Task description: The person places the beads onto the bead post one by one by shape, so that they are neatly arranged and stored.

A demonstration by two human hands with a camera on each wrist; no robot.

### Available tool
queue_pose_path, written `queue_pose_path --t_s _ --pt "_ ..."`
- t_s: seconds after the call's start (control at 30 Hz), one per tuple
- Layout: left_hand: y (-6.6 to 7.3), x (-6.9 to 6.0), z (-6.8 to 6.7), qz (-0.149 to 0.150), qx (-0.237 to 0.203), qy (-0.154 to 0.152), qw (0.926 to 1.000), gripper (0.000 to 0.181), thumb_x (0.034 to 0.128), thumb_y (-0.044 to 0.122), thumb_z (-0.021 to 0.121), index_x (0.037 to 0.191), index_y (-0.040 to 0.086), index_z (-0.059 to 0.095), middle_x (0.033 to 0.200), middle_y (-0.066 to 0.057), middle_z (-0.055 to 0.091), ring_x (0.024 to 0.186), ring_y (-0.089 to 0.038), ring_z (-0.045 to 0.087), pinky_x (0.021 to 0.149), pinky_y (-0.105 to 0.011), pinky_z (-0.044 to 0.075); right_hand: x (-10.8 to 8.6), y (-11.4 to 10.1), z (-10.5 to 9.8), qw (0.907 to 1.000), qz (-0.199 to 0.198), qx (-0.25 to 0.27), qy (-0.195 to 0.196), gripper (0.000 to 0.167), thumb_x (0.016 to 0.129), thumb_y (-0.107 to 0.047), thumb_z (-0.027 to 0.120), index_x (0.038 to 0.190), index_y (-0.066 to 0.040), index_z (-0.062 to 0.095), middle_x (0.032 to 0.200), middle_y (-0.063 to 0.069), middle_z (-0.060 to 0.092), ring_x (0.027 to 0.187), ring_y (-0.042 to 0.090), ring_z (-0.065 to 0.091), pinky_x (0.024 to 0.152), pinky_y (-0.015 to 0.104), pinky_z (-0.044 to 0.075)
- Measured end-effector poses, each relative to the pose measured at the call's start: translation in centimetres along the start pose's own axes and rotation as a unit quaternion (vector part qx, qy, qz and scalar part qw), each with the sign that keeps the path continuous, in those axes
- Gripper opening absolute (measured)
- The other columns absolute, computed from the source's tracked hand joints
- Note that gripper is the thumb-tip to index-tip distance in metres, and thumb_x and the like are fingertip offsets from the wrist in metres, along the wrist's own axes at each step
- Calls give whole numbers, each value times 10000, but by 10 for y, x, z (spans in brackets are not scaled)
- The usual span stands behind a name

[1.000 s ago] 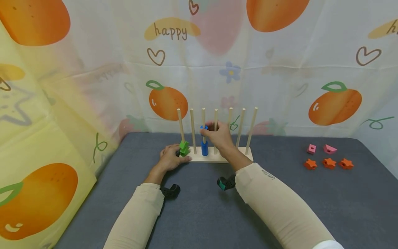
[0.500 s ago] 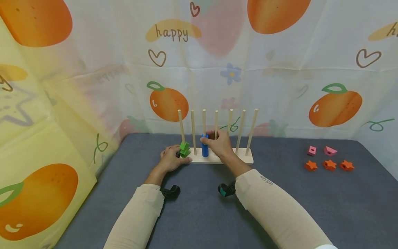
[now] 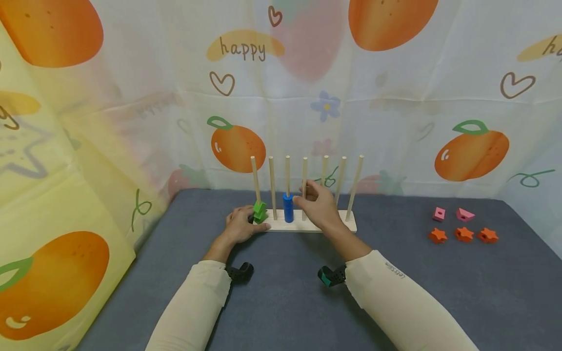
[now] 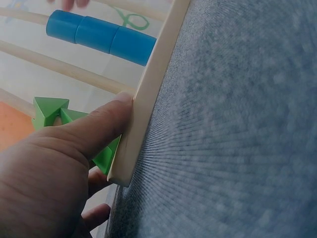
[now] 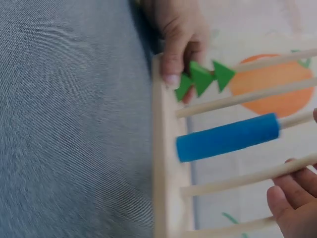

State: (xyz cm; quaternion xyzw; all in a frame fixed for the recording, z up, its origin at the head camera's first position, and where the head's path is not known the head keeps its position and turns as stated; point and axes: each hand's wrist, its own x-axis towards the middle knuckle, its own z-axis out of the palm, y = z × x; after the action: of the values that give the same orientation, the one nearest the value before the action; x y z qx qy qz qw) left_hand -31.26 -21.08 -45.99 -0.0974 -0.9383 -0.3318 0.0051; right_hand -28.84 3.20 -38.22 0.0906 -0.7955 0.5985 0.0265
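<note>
A wooden base (image 3: 316,226) carries several upright pegs. Green triangular blocks (image 3: 260,212) are stacked on the leftmost peg, and blue cylinders (image 3: 288,208) on the third; the left wrist view shows three blue pieces (image 4: 96,34) touching end to end. My left hand (image 3: 241,225) grips the base's left end, thumb (image 4: 106,121) along its front, other fingers partly hidden behind. My right hand (image 3: 319,204) is just right of the blue stack, holding no block, its fingers loosely bent around the fourth peg's area; in the right wrist view the hand (image 5: 297,203) is apart from the blue stack.
Two pink blocks (image 3: 439,213) and three orange star blocks (image 3: 464,234) lie at the right of the dark grey table (image 3: 281,302). A printed cloth (image 3: 377,112) hangs behind the table's back edge.
My right hand has lowered the top blue cylinder onto the stack on the third peg, let it go and moved a little to the right. My left hand has stayed at the base.
</note>
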Motion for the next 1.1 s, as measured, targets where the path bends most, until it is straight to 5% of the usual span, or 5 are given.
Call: queue_pose_path --t_s 0.3,0.63,1.1 --pt "0 -2 1 88 45 64 9999 496 799 369 797 1201 103 680 1367 -117 520 1288 -343 336 1038 -563 115 -22 -22 -28 9950 -983 -51 194 482 909 -161 670 1358 -60 527 1259 110 592 1129 268 555 938 444 423" --pt "3 -2 -1 58 40 66 10000 502 802 362 797 1216 106 675 1369 -120 517 1293 -346 332 1039 -568 117 -43 -42 -70 9764 -2068 43 615 398 906 -29 656 1290 0 555 1184 141 604 1063 265 577 878 362 450" --pt "2 -2 0 32 -15 87 10000 503 802 354 797 1213 94 671 1360 -127 519 1297 -345 328 1046 -557 114 -71 -27 -150 9460 -2747 -535 1635 452 822 129 669 1257 38 587 1147 118 626 1010 161 600 830 205 451"
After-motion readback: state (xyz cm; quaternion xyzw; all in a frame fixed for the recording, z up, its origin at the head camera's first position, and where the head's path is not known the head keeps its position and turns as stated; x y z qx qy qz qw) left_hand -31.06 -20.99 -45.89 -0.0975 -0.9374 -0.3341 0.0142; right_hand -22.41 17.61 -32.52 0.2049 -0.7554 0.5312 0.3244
